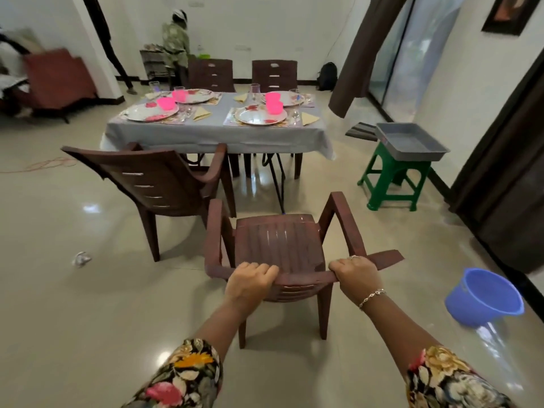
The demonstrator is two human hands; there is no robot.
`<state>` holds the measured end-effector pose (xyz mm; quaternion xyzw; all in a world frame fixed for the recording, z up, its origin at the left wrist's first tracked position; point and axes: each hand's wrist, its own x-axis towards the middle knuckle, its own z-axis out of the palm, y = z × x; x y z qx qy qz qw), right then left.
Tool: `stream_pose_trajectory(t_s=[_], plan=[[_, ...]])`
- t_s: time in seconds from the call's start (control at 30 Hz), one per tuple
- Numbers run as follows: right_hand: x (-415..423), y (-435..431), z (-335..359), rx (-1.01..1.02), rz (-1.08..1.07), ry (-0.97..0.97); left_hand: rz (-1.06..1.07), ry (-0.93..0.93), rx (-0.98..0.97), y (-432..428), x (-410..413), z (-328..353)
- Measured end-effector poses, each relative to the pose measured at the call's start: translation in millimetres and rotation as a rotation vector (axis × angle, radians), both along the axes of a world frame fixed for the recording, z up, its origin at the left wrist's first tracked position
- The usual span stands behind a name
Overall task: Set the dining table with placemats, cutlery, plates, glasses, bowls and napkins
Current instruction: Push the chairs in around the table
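Domestic dining room. One dining table (216, 134) under a grey cloth, laid for four: flowered plates (151, 112), pink bowls (166, 103), glasses (255, 90), folded napkins (201, 113). Seating: brown plastic armchairs (210, 74) behind and just in front of it; a fourth armchair (279, 242) well in front. Right of the table: green stool (391, 178) bearing a grey tray (412, 156), brown curtains (354, 54) at a glass door (412, 63), framed picture (507, 13) on a white wall. Left of the table: red upholstered seat (59, 78). Glossy floor (73, 319) underfoot.

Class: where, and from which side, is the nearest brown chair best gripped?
Grip the chair by its top rail from behind, hands apart: that edge faces the person and is thin enough to curl fingers over, as left hand and right hand show.
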<state>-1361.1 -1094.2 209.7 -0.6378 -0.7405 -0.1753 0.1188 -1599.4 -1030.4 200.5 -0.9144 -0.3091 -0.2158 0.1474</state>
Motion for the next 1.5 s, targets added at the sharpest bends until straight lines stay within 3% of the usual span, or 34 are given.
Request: stream_pose_trajectory(t_s=[0.27, 0.93, 1.5], plan=[[20, 52, -3, -0.009, 0.009, 0.008, 0.025, 0.096, -0.034, 54, 15, 4], [89, 243, -9, -0.044, -0.041, 0.033, 0.006, 0.072, -0.024, 256, 86, 1], [144, 363, -12, 0.025, 0.05, 0.074, 0.099, 0.103, -0.209, 367, 139, 2]])
